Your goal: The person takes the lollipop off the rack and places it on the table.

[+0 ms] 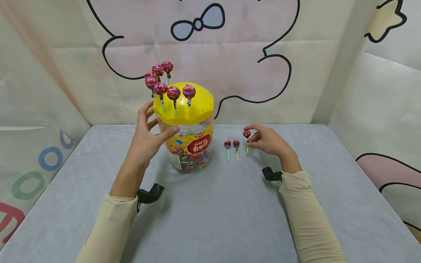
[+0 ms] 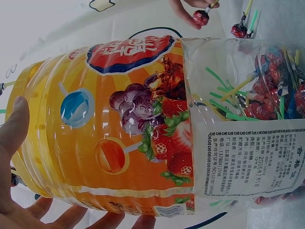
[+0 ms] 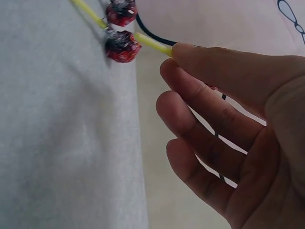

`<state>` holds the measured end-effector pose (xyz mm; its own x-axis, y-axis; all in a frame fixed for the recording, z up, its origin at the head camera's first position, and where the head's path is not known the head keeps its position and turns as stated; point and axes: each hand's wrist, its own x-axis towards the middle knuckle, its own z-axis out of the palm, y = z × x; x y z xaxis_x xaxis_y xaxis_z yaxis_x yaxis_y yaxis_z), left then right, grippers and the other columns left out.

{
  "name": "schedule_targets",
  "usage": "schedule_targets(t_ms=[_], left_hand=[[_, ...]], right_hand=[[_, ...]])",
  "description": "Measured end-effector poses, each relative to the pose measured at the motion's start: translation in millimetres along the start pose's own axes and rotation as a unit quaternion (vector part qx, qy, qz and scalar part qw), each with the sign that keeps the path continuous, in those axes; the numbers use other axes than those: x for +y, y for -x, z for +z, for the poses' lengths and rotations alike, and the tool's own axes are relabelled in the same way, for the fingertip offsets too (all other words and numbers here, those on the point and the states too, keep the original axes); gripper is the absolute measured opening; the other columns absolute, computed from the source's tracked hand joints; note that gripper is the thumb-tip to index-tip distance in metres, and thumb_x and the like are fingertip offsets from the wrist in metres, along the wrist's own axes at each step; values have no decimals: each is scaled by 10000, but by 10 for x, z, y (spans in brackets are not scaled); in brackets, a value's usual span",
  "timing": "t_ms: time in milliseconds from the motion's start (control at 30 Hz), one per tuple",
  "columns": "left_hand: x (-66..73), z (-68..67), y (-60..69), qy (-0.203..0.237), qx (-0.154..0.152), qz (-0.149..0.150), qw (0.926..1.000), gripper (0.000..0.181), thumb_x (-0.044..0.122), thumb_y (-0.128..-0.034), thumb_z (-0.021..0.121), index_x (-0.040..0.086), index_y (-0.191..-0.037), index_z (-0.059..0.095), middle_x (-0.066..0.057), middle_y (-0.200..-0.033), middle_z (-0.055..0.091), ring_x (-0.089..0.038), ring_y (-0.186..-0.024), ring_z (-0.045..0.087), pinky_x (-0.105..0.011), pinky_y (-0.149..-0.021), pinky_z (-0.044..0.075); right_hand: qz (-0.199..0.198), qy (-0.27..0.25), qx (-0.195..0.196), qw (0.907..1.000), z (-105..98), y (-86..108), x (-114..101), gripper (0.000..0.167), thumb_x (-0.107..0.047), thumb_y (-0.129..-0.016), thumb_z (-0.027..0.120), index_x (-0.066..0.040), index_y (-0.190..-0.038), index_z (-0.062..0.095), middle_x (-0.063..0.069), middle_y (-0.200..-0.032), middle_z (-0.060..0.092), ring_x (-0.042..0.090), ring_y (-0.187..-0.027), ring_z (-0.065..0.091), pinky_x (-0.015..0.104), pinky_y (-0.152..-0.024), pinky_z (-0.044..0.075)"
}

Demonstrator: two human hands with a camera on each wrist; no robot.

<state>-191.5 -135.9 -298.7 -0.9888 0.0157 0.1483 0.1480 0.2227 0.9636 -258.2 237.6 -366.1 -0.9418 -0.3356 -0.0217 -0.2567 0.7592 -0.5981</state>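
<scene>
A clear plastic jar (image 1: 201, 151) with a yellow lid (image 1: 202, 106) stands on the table, filled low with wrapped lollipops. Several red lollipops (image 1: 173, 92) stick up from the lid, along its left and front. My left hand (image 1: 144, 137) grips the jar from the left, thumb across the front just under the lid, fingers behind. To the right, my right hand (image 1: 269, 141) pinches a red lollipop (image 1: 246, 134) by its yellow stick (image 3: 152, 44) between thumb and forefinger. Beside it lie two more lollipops, one with a green stick (image 1: 228, 154), one with a yellow stick (image 1: 237, 155).
The grey table (image 1: 210, 219) reaches back to a printed cloth backdrop (image 1: 243, 73). Cloth walls stand at both sides. A black wrist camera (image 1: 150, 193) juts from the left wrist, and another black camera (image 1: 271, 174) from the right.
</scene>
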Motion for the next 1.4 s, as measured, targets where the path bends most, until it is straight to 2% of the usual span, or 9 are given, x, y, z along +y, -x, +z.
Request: schedule_targets(t_ms=[333, 567, 833, 1200, 1400], left_hand=[[5, 1, -2, 68, -31, -42, 10000, 931, 296, -865, 782, 388, -1547, 156, -16, -1642, 121, -325, -1464, 232, -650, -1094, 380], [8, -3, -3, 29, -12, -71, 10000, 929, 284, -868, 780, 386, -1547, 155, -21, -1643, 118, -330, -1467, 229, -656, -1091, 380], [8, 1, -4, 8, -30, -101, 9999, 932, 295, -869, 777, 392, -1546, 146, -18, -1644, 115, -322, -1470, 232, -651, -1093, 384], [15, 5, -4, -29, -28, -107, 9999, 928, 275, -873, 773, 389, -1546, 145, -27, -1642, 124, -321, -1466, 249, -652, -1094, 382], [13, 1, 2, -29, -21, -74, 10000, 925, 286, -869, 778, 400, -1543, 155, -19, -1644, 133, -321, -1464, 255, -646, -1092, 389]], right_hand=[[253, 46, -345, 9991, 39, -40, 141, 595, -137, -890, 742, -117, -1430, 494, 57, -1016, 760, 215, -956, 678, 321, -783, 480], [235, -81, -496, 9985, 91, -67, 185, 594, -131, -890, 740, -84, -1428, 492, 88, -986, 749, 190, -890, 650, 298, -731, 469], [151, 201, -673, 9974, 131, -84, 193, 611, -135, -892, 730, -16, -1436, 481, 103, -966, 747, 194, -890, 657, 304, -753, 490], [453, 365, -823, 9949, 198, -106, 164, 612, -156, -896, 723, -44, -1448, 483, 88, -959, 712, 188, -838, 592, 290, -721, 451], [445, 329, -837, 9950, 196, -100, 155, 602, -161, -893, 732, -43, -1433, 494, 83, -947, 706, 191, -844, 595, 294, -724, 454]])
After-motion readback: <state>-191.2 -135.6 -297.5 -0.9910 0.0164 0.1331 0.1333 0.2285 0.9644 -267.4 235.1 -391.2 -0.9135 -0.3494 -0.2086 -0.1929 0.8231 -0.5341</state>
